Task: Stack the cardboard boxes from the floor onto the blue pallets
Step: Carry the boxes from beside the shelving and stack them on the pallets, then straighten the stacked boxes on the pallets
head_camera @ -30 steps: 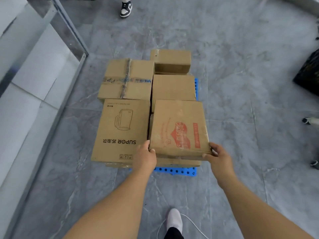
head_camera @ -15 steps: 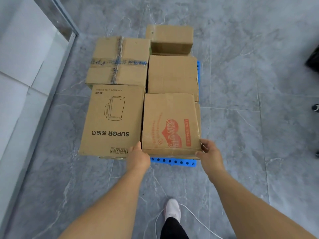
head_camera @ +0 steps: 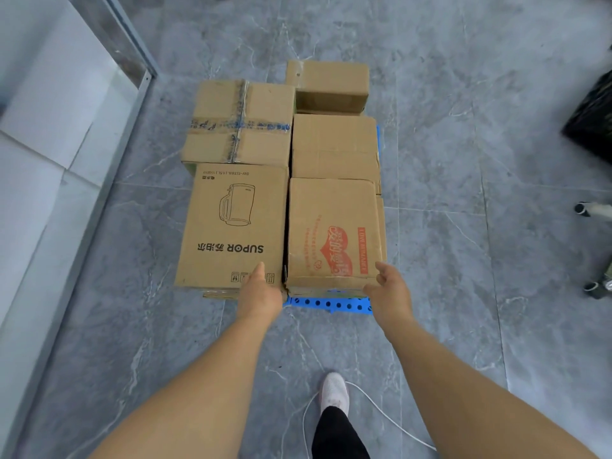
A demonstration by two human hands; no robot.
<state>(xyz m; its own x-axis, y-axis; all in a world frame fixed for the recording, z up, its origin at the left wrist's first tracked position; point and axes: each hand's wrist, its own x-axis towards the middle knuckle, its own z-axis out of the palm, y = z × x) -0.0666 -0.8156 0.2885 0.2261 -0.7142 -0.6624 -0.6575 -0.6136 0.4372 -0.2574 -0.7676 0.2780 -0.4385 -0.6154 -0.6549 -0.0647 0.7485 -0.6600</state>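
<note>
Now the red-printed box (head_camera: pixel 334 233) sits on the stack over the blue pallet (head_camera: pixel 331 304), flush beside the SUPOR box (head_camera: pixel 231 226). Left hand (head_camera: pixel 260 293) and right hand (head_camera: pixel 389 289) are released, fingers loose; best check its edges are square before leaving.

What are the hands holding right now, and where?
Nothing is clearly held: the right hand is open beside the red-printed box; the left hand rests at its corner.

Both arms stretched forward and down. Left hand (head_camera: pixel 260 294) back-up, fingers straight (tips hidden). Right hand (head_camera: pixel 390 293) fingers loosely spread, gripping nothing.
</note>
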